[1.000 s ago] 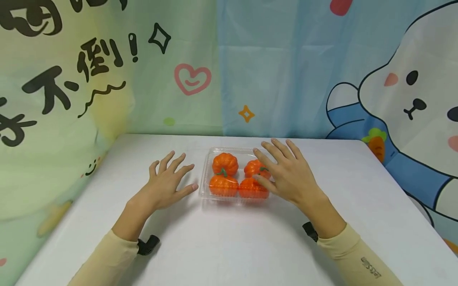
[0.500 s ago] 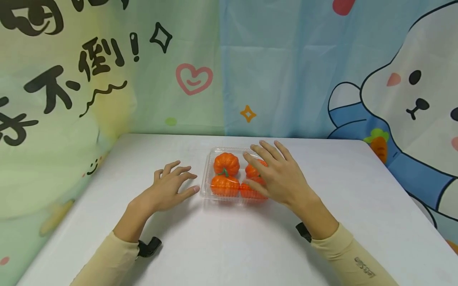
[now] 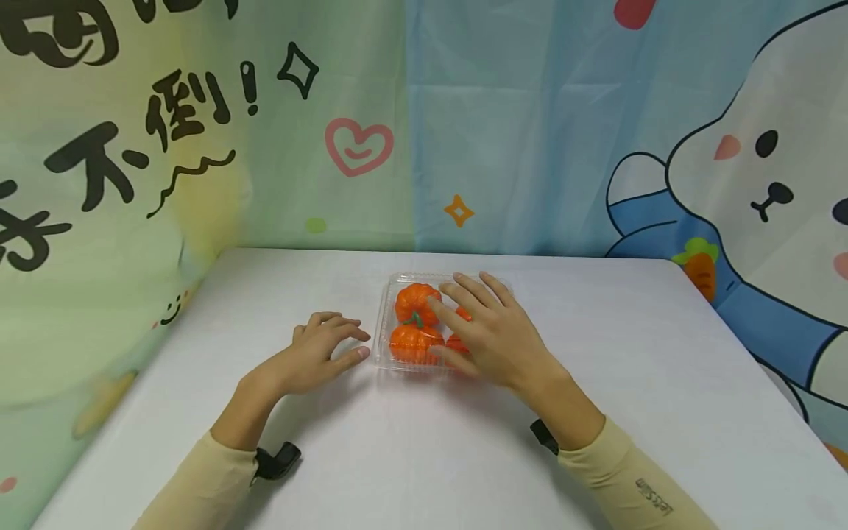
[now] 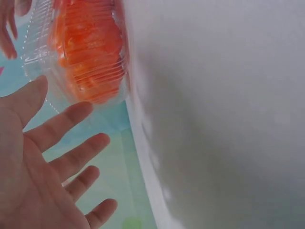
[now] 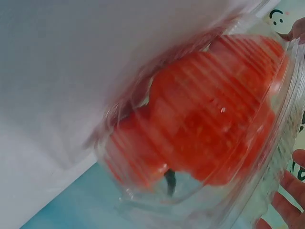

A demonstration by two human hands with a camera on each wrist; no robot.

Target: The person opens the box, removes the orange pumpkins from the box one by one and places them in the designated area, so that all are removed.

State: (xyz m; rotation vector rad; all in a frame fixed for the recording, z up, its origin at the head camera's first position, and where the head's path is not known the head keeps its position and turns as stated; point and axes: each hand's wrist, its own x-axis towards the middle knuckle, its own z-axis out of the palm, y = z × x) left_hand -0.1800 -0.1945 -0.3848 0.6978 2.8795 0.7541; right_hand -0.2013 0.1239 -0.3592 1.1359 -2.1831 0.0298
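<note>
On the white table, a clear plastic clamshell box [image 3: 383, 331] holds several small orange pumpkins [image 3: 416, 344] with green stems. My left hand [image 3: 318, 357] is just left of the box, its fingers loosely bent and its thumb pointing at the box's side. In the left wrist view, a small gap shows between the left fingertips [image 4: 86, 109] and the box [image 4: 40, 57]. Spread over the right part of the box, my right hand [image 3: 493, 335] hides some pumpkins. Neither hand grips anything. Whether the right hand touches the lid, I cannot tell.
A white table [image 3: 424, 456] extends around the box. Behind it hangs a printed cloth backdrop [image 3: 503, 132] with cartoon figures and lettering. A small black device [image 3: 278, 460] is at the left wrist, with another [image 3: 545, 436] at the right.
My right hand has moved left across the box, covering more of the right-hand pumpkins. The left fingers have lowered and bent near the box's side. The box has stayed in place.
</note>
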